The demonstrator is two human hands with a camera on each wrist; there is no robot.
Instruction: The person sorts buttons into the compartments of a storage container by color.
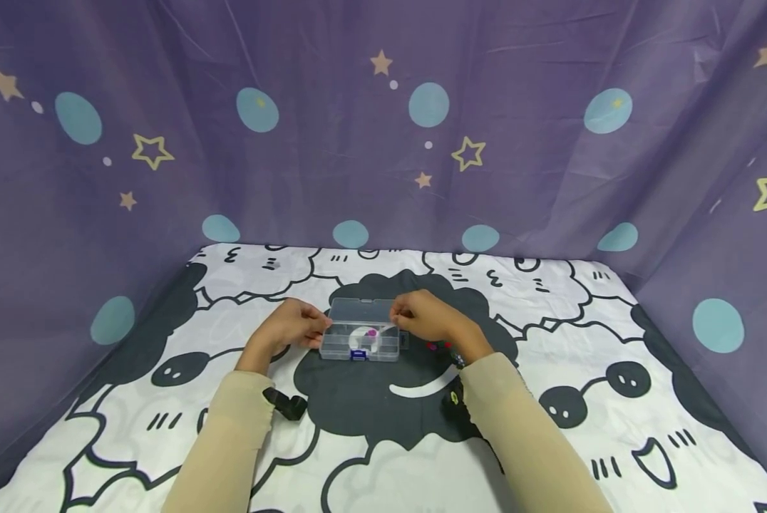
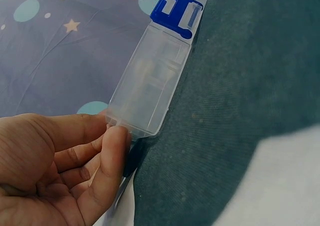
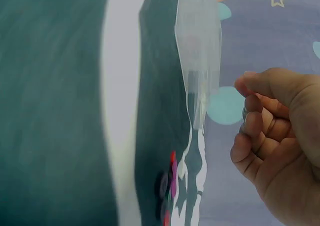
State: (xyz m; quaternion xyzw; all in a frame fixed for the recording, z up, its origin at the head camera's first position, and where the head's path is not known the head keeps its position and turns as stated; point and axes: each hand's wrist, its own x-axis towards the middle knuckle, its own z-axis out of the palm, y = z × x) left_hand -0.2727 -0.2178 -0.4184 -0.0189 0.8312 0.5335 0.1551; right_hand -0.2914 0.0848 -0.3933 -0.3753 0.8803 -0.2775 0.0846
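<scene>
A clear plastic compartment box point(image 1: 336, 350) with a blue latch point(image 2: 175, 13) lies on the cloth, its clear lid point(image 1: 361, 311) raised at the back. A small pink piece point(image 1: 372, 333) shows within the box's outline. My left hand point(image 1: 294, 324) pinches the box's left end between thumb and finger. My right hand point(image 1: 422, 315) hovers by the right end of the lid, fingers curled and thumb close to the index finger. In the right wrist view, this hand point(image 3: 280, 131) appears apart from the box; whether something tiny sits between its fingertips is hidden.
Small red and pink pieces point(image 1: 432, 346) lie on the dark part of the printed cloth point(image 1: 358, 406), right of the box. Black items with a yellow mark point(image 1: 454, 397) appear beside the right sleeve. A purple patterned curtain point(image 1: 358, 178) hangs behind the table.
</scene>
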